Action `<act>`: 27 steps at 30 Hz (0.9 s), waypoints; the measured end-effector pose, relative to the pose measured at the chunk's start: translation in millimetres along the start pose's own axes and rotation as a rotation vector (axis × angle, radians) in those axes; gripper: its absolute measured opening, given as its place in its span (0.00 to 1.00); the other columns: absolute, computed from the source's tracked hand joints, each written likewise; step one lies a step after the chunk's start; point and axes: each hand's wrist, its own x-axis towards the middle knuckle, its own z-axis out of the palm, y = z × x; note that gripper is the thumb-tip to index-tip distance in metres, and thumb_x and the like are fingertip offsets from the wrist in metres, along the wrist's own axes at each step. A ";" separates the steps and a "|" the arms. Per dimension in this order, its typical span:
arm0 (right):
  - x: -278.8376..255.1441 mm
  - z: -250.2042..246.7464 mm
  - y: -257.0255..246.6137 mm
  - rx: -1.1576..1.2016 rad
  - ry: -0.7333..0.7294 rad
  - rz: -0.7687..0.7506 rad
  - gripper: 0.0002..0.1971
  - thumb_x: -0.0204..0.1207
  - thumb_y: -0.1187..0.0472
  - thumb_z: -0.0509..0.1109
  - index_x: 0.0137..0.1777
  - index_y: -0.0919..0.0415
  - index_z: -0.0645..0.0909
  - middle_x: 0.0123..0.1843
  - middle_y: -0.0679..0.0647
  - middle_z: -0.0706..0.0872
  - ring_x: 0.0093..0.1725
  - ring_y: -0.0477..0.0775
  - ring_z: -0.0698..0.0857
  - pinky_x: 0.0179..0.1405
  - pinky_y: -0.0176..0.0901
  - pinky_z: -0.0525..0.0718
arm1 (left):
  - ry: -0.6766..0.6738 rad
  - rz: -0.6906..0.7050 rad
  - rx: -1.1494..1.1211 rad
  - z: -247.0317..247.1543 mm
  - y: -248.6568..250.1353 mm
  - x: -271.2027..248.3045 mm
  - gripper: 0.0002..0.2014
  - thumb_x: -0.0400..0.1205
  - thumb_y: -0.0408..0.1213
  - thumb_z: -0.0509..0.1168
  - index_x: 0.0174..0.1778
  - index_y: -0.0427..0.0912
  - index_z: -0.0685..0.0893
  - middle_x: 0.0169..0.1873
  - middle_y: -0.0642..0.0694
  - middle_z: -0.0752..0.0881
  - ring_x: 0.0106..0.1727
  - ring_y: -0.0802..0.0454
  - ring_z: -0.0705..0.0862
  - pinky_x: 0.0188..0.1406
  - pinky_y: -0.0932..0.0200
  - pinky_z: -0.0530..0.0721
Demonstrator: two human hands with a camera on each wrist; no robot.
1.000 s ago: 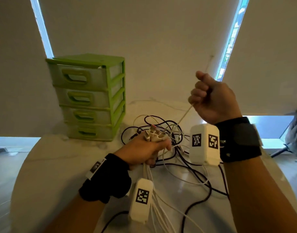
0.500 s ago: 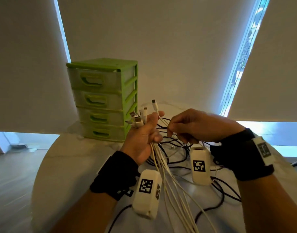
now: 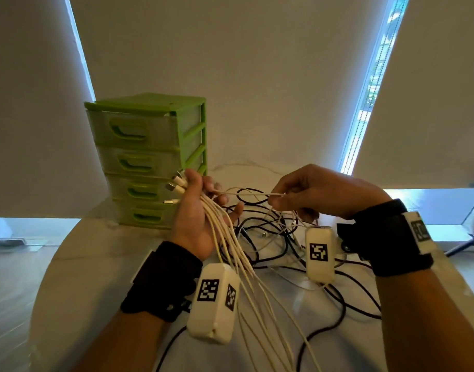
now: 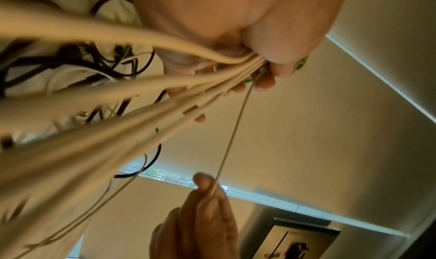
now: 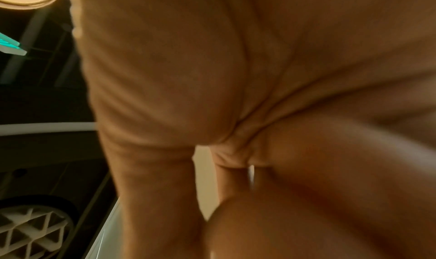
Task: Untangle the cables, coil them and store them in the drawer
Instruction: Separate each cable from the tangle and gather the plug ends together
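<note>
My left hand [image 3: 201, 202] holds a bundle of several white cables [image 3: 230, 242] above the table, their plugs [image 3: 174, 187] sticking out to the left and the strands trailing toward me. My right hand [image 3: 297, 200] pinches one thin white cable [image 3: 246, 193] that runs taut from the left hand's fingers; the left wrist view shows that cable [image 4: 232, 132] stretched between both hands. A tangle of black cables [image 3: 270, 232] with some white ones lies on the table under the hands. The green drawer unit [image 3: 147, 159] stands behind the left hand, all drawers closed.
The round white table [image 3: 96, 264] ends near the left and front of view. Grey blinds [image 3: 230, 63] hang close behind the drawer unit. Black cable loops [image 3: 338, 312] spread to the front right of the table.
The right hand came down from its raised pull and now pinches the thin white cable just right of the left hand. The left hand lifted the bundle and turned its palm up.
</note>
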 end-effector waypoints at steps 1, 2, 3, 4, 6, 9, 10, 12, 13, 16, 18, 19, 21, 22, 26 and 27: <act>-0.7 -3.6 3.0 0.004 0.008 0.008 0.07 0.76 0.56 0.72 0.50 0.57 0.87 0.25 0.47 0.83 0.26 0.45 0.79 0.33 0.38 0.79 | -0.004 0.000 -0.012 -1.3 1.9 0.6 0.26 0.84 0.61 0.51 0.28 0.46 0.71 0.29 0.50 0.73 0.30 0.54 0.74 0.49 0.43 0.84; -1.4 -6.4 5.5 0.003 0.016 0.027 0.06 0.76 0.57 0.73 0.50 0.57 0.87 0.26 0.47 0.84 0.27 0.45 0.81 0.35 0.39 0.81 | -0.010 -0.004 -0.034 -2.3 3.7 0.9 0.26 0.83 0.62 0.51 0.28 0.46 0.71 0.30 0.49 0.75 0.31 0.53 0.76 0.49 0.41 0.86; -1.5 -8.3 8.1 -0.011 0.025 0.054 0.05 0.76 0.58 0.73 0.49 0.57 0.87 0.26 0.47 0.85 0.27 0.46 0.82 0.37 0.41 0.82 | -0.022 -0.005 -0.064 -2.9 5.5 1.1 0.27 0.83 0.62 0.50 0.28 0.46 0.71 0.29 0.49 0.76 0.32 0.52 0.78 0.48 0.41 0.87; -1.5 -9.5 10.0 -0.045 0.037 0.094 0.04 0.76 0.58 0.73 0.48 0.57 0.87 0.25 0.47 0.85 0.28 0.46 0.82 0.38 0.41 0.82 | -0.028 0.005 -0.089 -3.0 7.3 1.0 0.27 0.83 0.63 0.49 0.28 0.46 0.70 0.27 0.49 0.75 0.31 0.52 0.78 0.45 0.43 0.88; -0.3 -10.1 14.4 -0.152 0.069 0.197 0.04 0.77 0.57 0.72 0.45 0.56 0.86 0.27 0.47 0.85 0.29 0.45 0.83 0.36 0.37 0.80 | -0.006 0.057 -0.120 -2.7 10.9 0.6 0.27 0.84 0.63 0.48 0.28 0.45 0.69 0.22 0.50 0.71 0.25 0.54 0.76 0.39 0.49 0.89; 5.3 -11.4 26.2 -0.310 0.199 0.324 0.05 0.78 0.56 0.70 0.43 0.54 0.85 0.38 0.49 0.85 0.36 0.46 0.81 0.36 0.36 0.77 | 0.014 0.085 -0.207 -6.6 17.0 3.3 0.26 0.83 0.63 0.51 0.27 0.46 0.68 0.19 0.53 0.66 0.19 0.58 0.70 0.25 0.65 0.83; 5.9 -12.9 29.7 -0.344 0.288 0.366 0.04 0.79 0.55 0.70 0.46 0.54 0.85 0.43 0.49 0.84 0.39 0.46 0.80 0.39 0.38 0.76 | 0.013 0.088 -0.224 -9.9 20.0 4.3 0.26 0.83 0.62 0.52 0.27 0.46 0.68 0.18 0.53 0.66 0.17 0.60 0.67 0.18 0.69 0.76; 4.7 -18.7 38.2 -0.348 0.491 0.431 0.09 0.79 0.52 0.69 0.54 0.54 0.85 0.49 0.51 0.82 0.45 0.50 0.80 0.48 0.41 0.75 | 0.003 0.112 -0.207 -18.6 27.7 7.6 0.24 0.83 0.61 0.52 0.29 0.47 0.69 0.17 0.54 0.64 0.15 0.62 0.63 0.10 0.71 0.66; 3.8 -22.4 42.1 -0.320 0.594 0.432 0.12 0.80 0.50 0.68 0.56 0.55 0.85 0.50 0.52 0.83 0.47 0.53 0.81 0.51 0.42 0.76 | 0.000 0.132 -0.172 -22.3 31.4 9.3 0.21 0.83 0.59 0.54 0.31 0.47 0.72 0.17 0.55 0.63 0.14 0.62 0.62 0.08 0.70 0.63; -3.4 -33.8 39.6 -0.115 0.822 0.245 0.11 0.81 0.53 0.68 0.52 0.59 0.87 0.41 0.53 0.85 0.40 0.54 0.85 0.50 0.46 0.83 | -0.026 0.136 -0.022 -26.1 35.1 11.3 0.07 0.82 0.44 0.58 0.46 0.47 0.79 0.16 0.56 0.62 0.13 0.61 0.61 0.07 0.71 0.60; -12.6 -35.6 24.1 0.069 0.810 0.083 0.13 0.82 0.52 0.66 0.49 0.60 0.88 0.35 0.51 0.84 0.33 0.51 0.85 0.41 0.46 0.86 | -0.001 0.086 0.120 -22.4 30.0 9.7 0.09 0.85 0.37 0.56 0.52 0.44 0.81 0.15 0.56 0.62 0.12 0.61 0.60 0.07 0.71 0.59; -18.4 -34.4 14.6 0.116 0.759 -0.005 0.14 0.83 0.51 0.64 0.49 0.59 0.88 0.34 0.51 0.85 0.32 0.50 0.84 0.37 0.43 0.84 | 0.002 0.061 0.206 -19.4 25.7 7.9 0.11 0.87 0.36 0.54 0.55 0.43 0.82 0.15 0.56 0.61 0.13 0.62 0.59 0.07 0.71 0.58; -28.7 -28.1 -6.4 0.203 0.584 -0.168 0.18 0.83 0.46 0.60 0.49 0.56 0.88 0.36 0.52 0.86 0.33 0.49 0.83 0.33 0.39 0.80 | -0.046 -0.005 0.348 -9.7 14.4 0.3 0.14 0.88 0.36 0.53 0.61 0.44 0.82 0.17 0.56 0.60 0.14 0.63 0.58 0.07 0.71 0.57; -32.7 -23.0 -16.5 0.265 0.469 -0.236 0.20 0.82 0.45 0.58 0.49 0.55 0.87 0.38 0.52 0.87 0.35 0.50 0.83 0.33 0.39 0.79 | -0.089 -0.042 0.405 -5.1 7.7 -4.1 0.15 0.87 0.35 0.53 0.65 0.45 0.82 0.17 0.55 0.59 0.15 0.63 0.58 0.07 0.71 0.56; -28.7 -0.2 -39.4 0.447 0.154 -0.511 0.20 0.85 0.52 0.53 0.47 0.61 0.85 0.40 0.55 0.86 0.37 0.55 0.82 0.35 0.40 0.79 | -0.276 -0.122 0.679 10.4 -15.9 -21.6 0.08 0.84 0.34 0.61 0.54 0.53 0.78 0.18 0.54 0.60 0.17 0.61 0.56 0.14 0.69 0.55; -26.1 4.8 -42.9 0.500 0.107 -0.571 0.19 0.84 0.55 0.53 0.46 0.63 0.84 0.39 0.55 0.86 0.38 0.56 0.82 0.35 0.41 0.79 | -0.312 -0.147 0.731 13.1 -20.0 -25.0 0.09 0.84 0.34 0.62 0.47 0.56 0.74 0.18 0.55 0.62 0.18 0.61 0.56 0.15 0.69 0.54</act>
